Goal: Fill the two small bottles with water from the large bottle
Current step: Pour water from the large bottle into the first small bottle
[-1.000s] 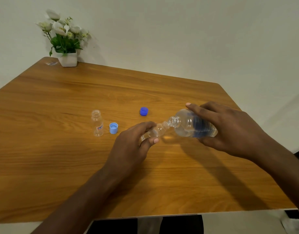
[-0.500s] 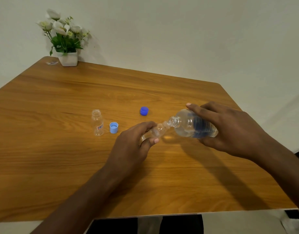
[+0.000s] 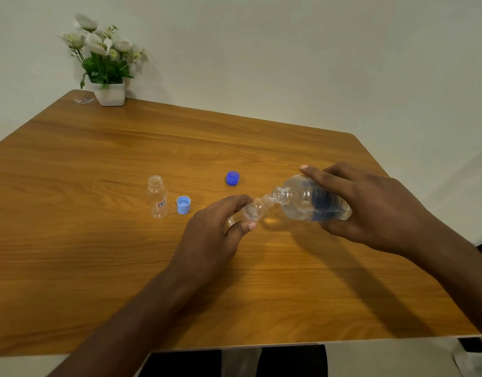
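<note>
Right hand grips large bottle near-horizontal, mouth leftward; left hand pinches small bottle.

Most of the tabletop is wide open, especially the whole left side and the lower middle of the frame. Clutter sits mid-frame: an upright small bottle with a light blue cap just beside it, and a dark blue cap a bit to the right. The left hand and right hand plus the tipped large bottle block the center-right. There's a clear lane between the caps. The flower pot is tucked in the upper left corner, well apart from everything.
</note>
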`<state>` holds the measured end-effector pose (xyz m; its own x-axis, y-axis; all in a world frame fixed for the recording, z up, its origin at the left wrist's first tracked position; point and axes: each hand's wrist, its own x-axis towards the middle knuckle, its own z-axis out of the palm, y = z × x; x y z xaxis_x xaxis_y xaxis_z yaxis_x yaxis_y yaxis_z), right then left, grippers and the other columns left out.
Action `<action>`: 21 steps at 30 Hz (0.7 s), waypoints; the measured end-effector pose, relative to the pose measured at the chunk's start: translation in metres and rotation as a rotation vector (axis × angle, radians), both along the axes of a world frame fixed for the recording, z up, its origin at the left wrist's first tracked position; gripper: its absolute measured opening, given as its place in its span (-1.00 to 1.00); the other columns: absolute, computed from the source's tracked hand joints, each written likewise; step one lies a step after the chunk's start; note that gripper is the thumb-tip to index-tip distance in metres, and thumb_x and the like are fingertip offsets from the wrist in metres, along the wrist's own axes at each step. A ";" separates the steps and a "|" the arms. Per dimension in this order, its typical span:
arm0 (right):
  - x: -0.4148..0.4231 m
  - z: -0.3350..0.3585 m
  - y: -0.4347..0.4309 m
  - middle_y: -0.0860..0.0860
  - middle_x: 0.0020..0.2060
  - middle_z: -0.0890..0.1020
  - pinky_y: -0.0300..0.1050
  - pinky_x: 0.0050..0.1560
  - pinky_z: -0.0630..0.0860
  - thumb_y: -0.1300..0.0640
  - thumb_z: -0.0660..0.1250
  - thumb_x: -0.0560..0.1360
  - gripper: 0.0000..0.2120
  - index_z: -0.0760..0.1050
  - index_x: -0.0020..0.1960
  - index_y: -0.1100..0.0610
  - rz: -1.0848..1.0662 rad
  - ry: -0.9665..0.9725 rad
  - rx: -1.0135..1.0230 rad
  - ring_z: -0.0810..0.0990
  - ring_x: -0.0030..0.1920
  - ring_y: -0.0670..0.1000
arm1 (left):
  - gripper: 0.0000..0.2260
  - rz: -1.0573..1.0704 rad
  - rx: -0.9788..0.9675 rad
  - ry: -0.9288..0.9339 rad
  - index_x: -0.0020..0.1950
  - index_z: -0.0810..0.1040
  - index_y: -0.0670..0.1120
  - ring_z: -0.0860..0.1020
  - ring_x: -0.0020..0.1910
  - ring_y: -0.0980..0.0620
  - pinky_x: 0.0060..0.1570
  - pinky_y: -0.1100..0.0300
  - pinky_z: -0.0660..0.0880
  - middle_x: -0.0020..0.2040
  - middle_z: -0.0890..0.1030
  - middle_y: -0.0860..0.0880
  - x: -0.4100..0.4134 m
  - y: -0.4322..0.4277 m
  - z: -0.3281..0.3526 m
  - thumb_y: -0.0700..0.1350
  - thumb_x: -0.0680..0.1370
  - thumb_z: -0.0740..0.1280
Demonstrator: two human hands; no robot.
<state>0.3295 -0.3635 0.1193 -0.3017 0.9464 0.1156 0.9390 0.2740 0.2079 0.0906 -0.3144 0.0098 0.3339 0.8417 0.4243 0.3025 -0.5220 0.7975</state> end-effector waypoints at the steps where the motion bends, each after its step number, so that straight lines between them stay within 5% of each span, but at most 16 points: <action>1: 0.000 0.000 0.000 -0.03 0.17 0.53 -0.12 -0.28 0.54 -0.09 0.50 0.33 -0.12 0.12 0.53 -0.10 -0.001 -0.002 0.000 0.56 0.01 0.01 | -0.67 0.001 0.000 0.001 0.22 0.52 0.00 0.52 0.10 0.27 0.04 0.39 0.43 0.07 0.58 0.22 0.000 0.000 0.000 -0.01 0.47 0.35; 21: 0.001 0.000 0.000 -0.02 0.17 0.53 -0.20 -0.31 0.47 -0.09 0.51 0.33 -0.10 0.10 0.53 -0.09 0.003 -0.020 -0.006 0.56 0.00 0.00 | -0.68 -0.010 -0.017 0.001 0.24 0.51 0.03 0.50 0.13 0.28 0.08 0.35 0.45 0.10 0.58 0.20 0.000 0.000 -0.001 -0.04 0.49 0.39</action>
<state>0.3303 -0.3630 0.1195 -0.3064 0.9463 0.1035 0.9340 0.2778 0.2246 0.0907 -0.3140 0.0086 0.3430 0.8453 0.4096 0.2981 -0.5115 0.8059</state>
